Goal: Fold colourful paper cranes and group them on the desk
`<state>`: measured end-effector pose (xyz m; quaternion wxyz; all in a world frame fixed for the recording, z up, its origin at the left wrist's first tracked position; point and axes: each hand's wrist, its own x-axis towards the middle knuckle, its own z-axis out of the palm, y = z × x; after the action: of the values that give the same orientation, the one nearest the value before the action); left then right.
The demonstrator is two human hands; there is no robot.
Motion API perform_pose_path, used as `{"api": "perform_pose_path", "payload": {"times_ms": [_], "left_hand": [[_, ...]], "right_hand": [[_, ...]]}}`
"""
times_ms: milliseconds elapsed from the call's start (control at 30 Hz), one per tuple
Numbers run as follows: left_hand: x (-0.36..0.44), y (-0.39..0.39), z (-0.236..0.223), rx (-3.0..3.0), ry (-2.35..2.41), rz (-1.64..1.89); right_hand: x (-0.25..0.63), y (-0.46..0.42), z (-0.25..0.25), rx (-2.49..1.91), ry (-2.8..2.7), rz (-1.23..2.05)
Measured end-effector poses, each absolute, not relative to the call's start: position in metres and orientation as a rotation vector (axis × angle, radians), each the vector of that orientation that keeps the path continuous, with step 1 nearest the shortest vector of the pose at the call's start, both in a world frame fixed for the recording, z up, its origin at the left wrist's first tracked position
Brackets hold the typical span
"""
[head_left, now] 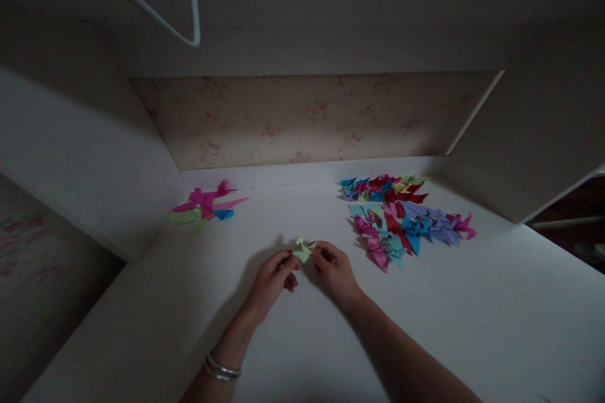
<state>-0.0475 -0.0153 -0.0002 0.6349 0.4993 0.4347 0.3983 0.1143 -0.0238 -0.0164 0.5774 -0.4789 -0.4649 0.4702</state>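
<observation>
Left hand point(271, 280) and right hand point(336, 269) pinch a green paper bird point(301, 250); many folded papers point(414, 227) look done; I guess the small pile point(202, 201) isn't.

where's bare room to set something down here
The tabletop is bare right of the right hand, nearer than the large origami cluster, and between the left hand and small origami pile. Crowded: where that cluster and pile lie.

A thin white bent rod point(195, 19) shows at the top left. Behind the white bench point(472, 315) is wallpaper point(302, 116) with little pink flowers. Big flat boards point(524, 94) stand on both sides of it.
</observation>
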Motion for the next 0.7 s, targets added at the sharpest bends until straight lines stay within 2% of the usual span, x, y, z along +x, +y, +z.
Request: {"api": "perform_pose_path", "payload": {"times_ms": [200, 433, 700], "left_hand": [[-0.054, -0.012, 0.003, 1.162, 1.049, 0.954], [-0.055, -0.011, -0.001, 1.358, 1.112, 0.848], [-0.057, -0.016, 0.016, 1.263, 1.053, 0.867]], "right_hand": [[0.113, -0.023, -0.016, -1.153, -1.094, 1.108], [0.111, -0.021, -0.018, -1.122, -1.072, 1.147], [0.112, -0.020, -0.020, -1.148, -1.105, 1.108]]}}
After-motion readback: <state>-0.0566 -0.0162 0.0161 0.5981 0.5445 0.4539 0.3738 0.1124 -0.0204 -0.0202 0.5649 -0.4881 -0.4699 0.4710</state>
